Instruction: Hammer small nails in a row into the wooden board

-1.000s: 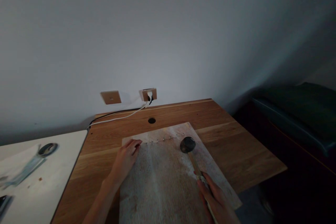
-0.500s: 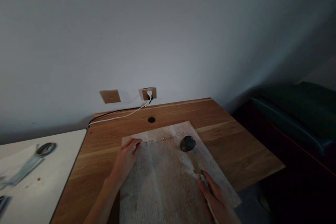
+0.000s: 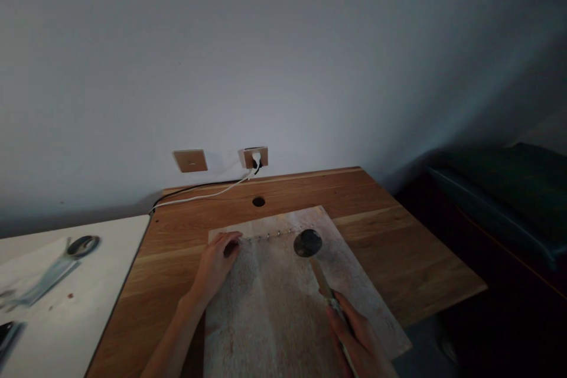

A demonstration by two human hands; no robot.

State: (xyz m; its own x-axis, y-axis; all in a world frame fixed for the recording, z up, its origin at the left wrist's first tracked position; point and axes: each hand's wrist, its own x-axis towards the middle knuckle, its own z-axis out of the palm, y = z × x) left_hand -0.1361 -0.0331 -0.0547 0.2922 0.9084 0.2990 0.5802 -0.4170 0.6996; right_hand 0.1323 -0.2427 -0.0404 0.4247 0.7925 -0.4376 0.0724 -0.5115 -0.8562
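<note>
The right grip (image 3: 358, 331) wraps a mallet (image 3: 308, 243); the left grip (image 3: 215, 263) curls by nails (image 3: 279, 233), hold unclear.

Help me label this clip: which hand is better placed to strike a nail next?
Probably the right hand: it grips the mallet, its head near the row of nails. The left hand, at the row's left end, holds no mallet.

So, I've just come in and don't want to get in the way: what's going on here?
A person's right hand grips a black-headed mallet, its head over a wooden board, near the right end of a row of small nails. The left hand is at the row's left end; whether it pinches anything is too small to tell. The board lies on a wooden table.
</note>
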